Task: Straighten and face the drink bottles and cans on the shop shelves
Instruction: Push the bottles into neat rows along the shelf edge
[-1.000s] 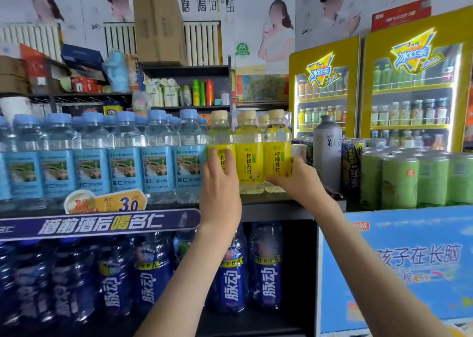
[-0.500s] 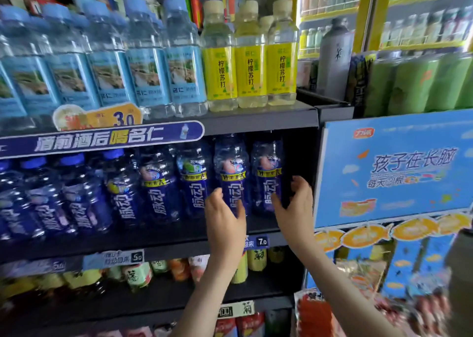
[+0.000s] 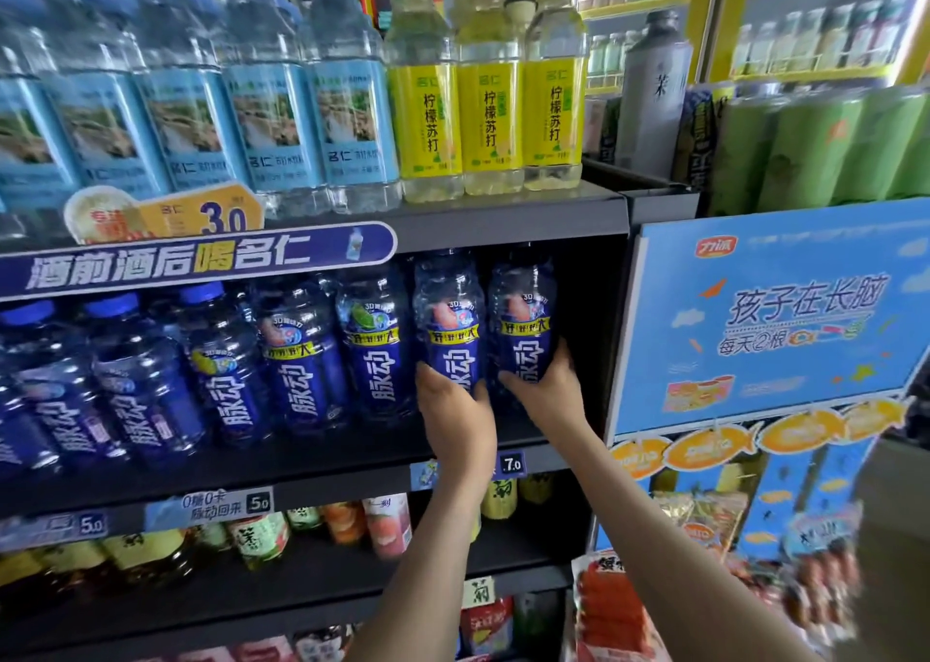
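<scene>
Bottles, dark blue (image 3: 302,359): middle shelf (image 3: 302,460), one front row of seven in plain view, with an eighth cut off at the left edge. All stand back from the shelf lip, leaving a bare strip along the near edge.
- Second bottle from right (image 3: 445,319): lower body gripped by left hand (image 3: 455,415), fingers curled round it.
- Rightmost bottle (image 3: 523,319): lower body gripped by right hand (image 3: 541,389). A dark gap lies between it and the shelf's right side wall.

Both held bottles show their labels to the front and stand just beside each other.

Bottles, yellow (image 3: 490,113): top shelf (image 3: 503,218), three in front at the near edge and one cap behind. Bare shelf lies to their right.

Bottles, pale blue (image 3: 347,123): top shelf, left of the yellow ones, five in front and more behind.

Price tags: three read, 3.0 (image 3: 221,216), 5.0 (image 3: 259,503) and 7.0 (image 3: 511,464).

Display board, blue (image 3: 765,319): right of the shelves, one.

Cans, green (image 3: 805,148): above the board, at least three.
</scene>
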Available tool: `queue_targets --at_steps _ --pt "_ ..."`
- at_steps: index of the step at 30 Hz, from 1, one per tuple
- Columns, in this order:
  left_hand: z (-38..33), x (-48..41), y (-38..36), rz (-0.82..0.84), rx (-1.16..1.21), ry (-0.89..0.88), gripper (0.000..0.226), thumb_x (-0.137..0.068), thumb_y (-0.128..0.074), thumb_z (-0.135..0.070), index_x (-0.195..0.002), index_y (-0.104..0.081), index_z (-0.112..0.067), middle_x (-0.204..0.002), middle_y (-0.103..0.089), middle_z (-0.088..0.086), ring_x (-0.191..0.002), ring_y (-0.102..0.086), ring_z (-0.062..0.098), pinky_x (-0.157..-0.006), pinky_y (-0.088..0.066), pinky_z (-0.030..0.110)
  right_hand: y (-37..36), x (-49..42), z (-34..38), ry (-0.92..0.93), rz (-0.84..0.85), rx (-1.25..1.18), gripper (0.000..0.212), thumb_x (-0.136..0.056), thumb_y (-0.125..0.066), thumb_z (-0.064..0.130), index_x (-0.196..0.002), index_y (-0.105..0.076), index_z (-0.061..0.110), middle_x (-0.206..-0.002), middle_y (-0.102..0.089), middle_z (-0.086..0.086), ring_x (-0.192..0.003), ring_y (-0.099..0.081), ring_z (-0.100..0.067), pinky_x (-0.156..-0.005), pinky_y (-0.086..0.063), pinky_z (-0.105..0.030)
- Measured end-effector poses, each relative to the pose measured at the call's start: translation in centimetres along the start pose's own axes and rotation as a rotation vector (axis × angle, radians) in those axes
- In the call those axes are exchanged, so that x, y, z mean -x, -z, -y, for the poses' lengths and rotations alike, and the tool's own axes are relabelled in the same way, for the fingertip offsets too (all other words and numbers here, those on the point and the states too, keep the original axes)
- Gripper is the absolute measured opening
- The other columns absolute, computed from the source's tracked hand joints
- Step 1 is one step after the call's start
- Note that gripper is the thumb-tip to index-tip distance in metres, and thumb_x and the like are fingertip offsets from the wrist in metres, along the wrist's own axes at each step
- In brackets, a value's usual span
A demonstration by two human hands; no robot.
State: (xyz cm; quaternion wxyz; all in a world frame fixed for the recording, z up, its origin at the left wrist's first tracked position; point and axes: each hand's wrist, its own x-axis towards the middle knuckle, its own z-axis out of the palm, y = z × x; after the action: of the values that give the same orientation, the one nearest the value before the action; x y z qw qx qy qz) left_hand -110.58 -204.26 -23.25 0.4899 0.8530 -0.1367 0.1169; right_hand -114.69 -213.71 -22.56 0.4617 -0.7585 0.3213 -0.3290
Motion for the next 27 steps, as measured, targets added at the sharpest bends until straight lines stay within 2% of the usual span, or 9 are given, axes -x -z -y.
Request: queue_targets --at_steps 4,6,10,13,16,19,21,24,27 --pt "0.0 0.2 -0.2 -0.039 0.02 0.022 0.071 -0.087 -0.068 -0.026 -0.139 -0.03 0.004 -0.133 -0.043 0.019 -0.12 -0.05 0.033 -0.09 -0.048 0.035 -0.2 0.1 0.1 0.007 -0.087 0.062 0.087 -0.07 -0.082 0.029 -0.137 -0.032 0.003 -0.13 -0.052 -0.014 -0.115 -0.054 -0.031 -0.086 -0.045 -0.034" --pt "-0.2 0.2 -0.1 -0.048 0.021 0.04 0.064 -0.086 -0.068 -0.026 -0.134 -0.035 0.002 -0.125 -0.044 0.016 -0.111 -0.053 0.031 -0.081 -0.049 0.034 -0.4 0.3 -0.1 0.021 -0.117 0.083 0.09 -0.068 -0.084 0.031 -0.136 -0.032 0.003 -0.131 -0.05 -0.015 -0.117 -0.052 -0.031 -0.088 -0.046 -0.037" --pt "-0.4 0.1 0.1 -0.032 -0.001 0.051 0.057 -0.085 -0.069 -0.029 -0.124 -0.04 0.0 -0.12 -0.043 0.015 -0.107 -0.053 0.031 -0.073 -0.049 0.035 -0.4 0.4 -0.4 0.046 -0.119 0.092 0.09 -0.07 -0.082 0.031 -0.139 -0.032 0.004 -0.132 -0.05 -0.014 -0.118 -0.052 -0.031 -0.09 -0.046 -0.038" --pt "-0.3 0.1 0.3 -0.007 -0.013 0.027 0.057 -0.085 -0.069 -0.028 -0.125 -0.039 -0.001 -0.122 -0.042 0.014 -0.108 -0.052 0.031 -0.075 -0.049 0.034 -0.1 0.1 -0.6 0.053 -0.083 0.105 0.087 -0.074 -0.079 0.031 -0.141 -0.031 0.005 -0.131 -0.053 -0.013 -0.116 -0.054 -0.03 -0.086 -0.045 -0.033" --pt "0.3 0.2 0.8 0.018 0.001 -0.013 0.06 -0.086 -0.067 -0.024 -0.133 -0.035 -0.002 -0.128 -0.041 0.013 -0.115 -0.05 0.029 -0.085 -0.049 0.033 -0.1 0.1 -0.5 0.054 -0.04 0.039 0.082 -0.078 -0.076 0.023 -0.143 -0.029 0.005 -0.133 -0.052 -0.013 -0.118 -0.053 -0.029 -0.084 -0.041 -0.026" --pt "1.2 0.9 1.7 0.003 0.033 -0.097 0.059 -0.088 -0.064 -0.019 -0.137 -0.036 -0.002 -0.134 -0.042 0.013 -0.121 -0.049 0.028 -0.095 -0.046 0.032 -0.5 1.3 -0.9 0.066 -0.063 -0.041 0.077 -0.083 -0.07 0.014 -0.145 -0.026 0.004 -0.136 -0.047 -0.015 -0.124 -0.048 -0.029 -0.094 -0.042 -0.031" --pt "2.2 1.6 2.6 -0.023 0.017 -0.131 0.053 -0.09 -0.061 -0.017 -0.135 -0.039 -0.002 -0.133 -0.045 0.013 -0.12 -0.05 0.026 -0.094 -0.043 0.029 -0.9 2.8 -1.7 0.121 -0.146 -0.04 0.068 -0.083 -0.068 0.009 -0.141 -0.032 0.001 -0.132 -0.048 -0.017 -0.122 -0.046 -0.031 -0.1 -0.042 -0.039" --pt "4.1 2.5 4.3 -0.086 -0.015 -0.155 0.044 -0.09 -0.06 -0.014 -0.13 -0.046 -0.001 -0.124 -0.051 0.012 -0.115 -0.054 0.025 -0.088 -0.041 0.022 -1.7 5.6 -2.5 0.241 -0.227 -0.001 0.055 -0.081 -0.066 0.001 -0.129 -0.042 -0.005 -0.122 -0.05 -0.02 -0.115 -0.045 -0.034 -0.094 -0.035 -0.03" --pt "5.9 3.1 5.8 -0.138 -0.024 -0.122 0.04 -0.09 -0.06 -0.011 -0.126 -0.048 0.0 -0.12 -0.053 0.013 -0.111 -0.055 0.023 -0.087 -0.035 0.015 -3.0 7.7 -2.4 0.323 -0.204 0.013 0.054 -0.08 -0.067 -0.002 -0.128 -0.042 -0.007 -0.12 -0.049 -0.021 -0.114 -0.043 -0.033 -0.094 -0.035 -0.033"
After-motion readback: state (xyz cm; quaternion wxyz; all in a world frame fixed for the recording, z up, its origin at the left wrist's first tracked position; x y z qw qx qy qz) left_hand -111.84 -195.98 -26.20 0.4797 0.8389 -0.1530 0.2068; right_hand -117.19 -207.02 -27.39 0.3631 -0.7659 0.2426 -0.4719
